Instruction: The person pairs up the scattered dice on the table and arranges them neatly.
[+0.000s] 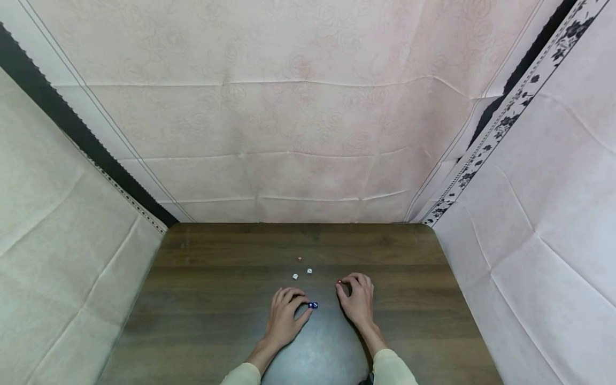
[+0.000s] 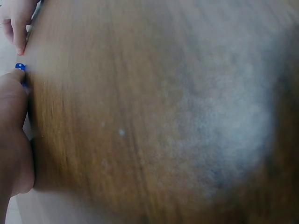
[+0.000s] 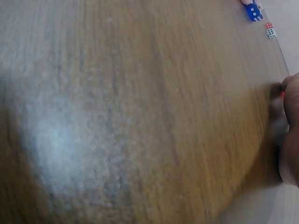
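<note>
Near the middle of the wooden table, my left hand (image 1: 284,318) pinches between thumb and index finger at a pair of blue dice (image 1: 315,305) that sit side by side. A blue die (image 2: 20,66) shows at the fingertips in the left wrist view. To the right, thumb and index finger of my right hand (image 1: 358,302) hold a red die (image 1: 339,282), mostly covered by the fingers. In the right wrist view only a sliver of that red die (image 3: 282,94) is visible.
Beyond the hands lie two white dice (image 1: 295,276) and a small red die (image 1: 299,259). The wooden table (image 1: 202,299) ends at a back edge against a pale hanging cloth (image 1: 298,123). More cloth (image 1: 539,230) hangs along both sides.
</note>
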A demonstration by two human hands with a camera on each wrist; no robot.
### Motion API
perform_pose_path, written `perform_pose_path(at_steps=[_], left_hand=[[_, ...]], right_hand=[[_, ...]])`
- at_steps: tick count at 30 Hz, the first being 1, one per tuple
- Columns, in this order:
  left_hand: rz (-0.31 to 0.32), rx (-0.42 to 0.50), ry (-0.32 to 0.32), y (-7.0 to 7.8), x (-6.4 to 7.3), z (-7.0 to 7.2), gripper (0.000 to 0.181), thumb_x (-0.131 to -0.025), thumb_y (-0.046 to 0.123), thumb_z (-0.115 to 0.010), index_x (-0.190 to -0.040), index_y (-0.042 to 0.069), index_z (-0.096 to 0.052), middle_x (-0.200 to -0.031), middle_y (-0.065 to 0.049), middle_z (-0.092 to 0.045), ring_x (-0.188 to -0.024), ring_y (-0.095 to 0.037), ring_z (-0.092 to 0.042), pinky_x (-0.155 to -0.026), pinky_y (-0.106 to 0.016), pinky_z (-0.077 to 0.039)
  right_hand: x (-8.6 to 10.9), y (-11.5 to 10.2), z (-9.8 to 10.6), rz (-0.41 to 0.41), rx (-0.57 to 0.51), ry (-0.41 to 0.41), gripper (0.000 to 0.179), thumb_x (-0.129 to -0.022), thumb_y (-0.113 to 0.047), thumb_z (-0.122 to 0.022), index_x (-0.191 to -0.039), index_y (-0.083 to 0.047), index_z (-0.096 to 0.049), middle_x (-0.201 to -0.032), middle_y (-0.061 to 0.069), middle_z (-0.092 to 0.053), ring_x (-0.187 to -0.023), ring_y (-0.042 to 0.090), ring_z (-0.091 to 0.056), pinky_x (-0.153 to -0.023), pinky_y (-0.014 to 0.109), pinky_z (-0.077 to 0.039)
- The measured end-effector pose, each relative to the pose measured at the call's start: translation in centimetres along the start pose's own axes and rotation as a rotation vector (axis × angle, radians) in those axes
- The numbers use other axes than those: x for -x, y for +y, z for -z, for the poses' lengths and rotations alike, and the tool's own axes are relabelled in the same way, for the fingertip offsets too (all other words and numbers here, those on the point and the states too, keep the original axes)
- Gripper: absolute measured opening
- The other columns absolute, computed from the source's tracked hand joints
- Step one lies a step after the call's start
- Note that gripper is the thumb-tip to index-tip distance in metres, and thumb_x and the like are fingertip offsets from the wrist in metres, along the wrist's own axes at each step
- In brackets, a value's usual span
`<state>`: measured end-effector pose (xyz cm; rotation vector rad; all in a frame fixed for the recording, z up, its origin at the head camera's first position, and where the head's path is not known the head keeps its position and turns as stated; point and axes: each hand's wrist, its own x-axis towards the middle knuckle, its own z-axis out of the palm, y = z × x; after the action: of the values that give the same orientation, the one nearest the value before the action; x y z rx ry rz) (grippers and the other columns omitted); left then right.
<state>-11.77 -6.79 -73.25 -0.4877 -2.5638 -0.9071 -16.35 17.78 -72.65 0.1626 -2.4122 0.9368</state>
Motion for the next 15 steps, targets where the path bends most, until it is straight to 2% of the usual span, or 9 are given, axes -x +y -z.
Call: perform_pose_path(at_steps=[7, 15], left_hand=[[0.029, 0.023, -0.034, 0.24, -0.07, 0.33, 0.018, -0.095, 0.034, -0.093, -0.108, 0.025, -0.084, -0.125, 0.002, -0.077, -0.129, -0.032, -0.067, -0.124, -0.072, -0.043], [0.044, 0.03, -0.052, 0.32, -0.06, 0.45, 0.018, -0.096, 0.035, -0.092, -0.11, 0.025, -0.085, -0.126, 0.002, -0.077, -0.131, -0.032, -0.066, -0.126, -0.072, -0.042]], right_hand=[[-0.06, -0.1, 0.1, 0.023, 0.004, 0.014, 0.017, -0.085, -0.007, -0.096, -0.094, -0.005, -0.082, -0.107, 0.013, -0.075, -0.109, 0.039, -0.065, -0.1, 0.059, -0.046], [-0.19, -0.51, 0.49, -0.005, -0.007, -0.016, 0.015, -0.087, -0.008, -0.095, -0.095, -0.005, -0.082, -0.109, 0.014, -0.076, -0.112, 0.04, -0.066, -0.103, 0.059, -0.046]])
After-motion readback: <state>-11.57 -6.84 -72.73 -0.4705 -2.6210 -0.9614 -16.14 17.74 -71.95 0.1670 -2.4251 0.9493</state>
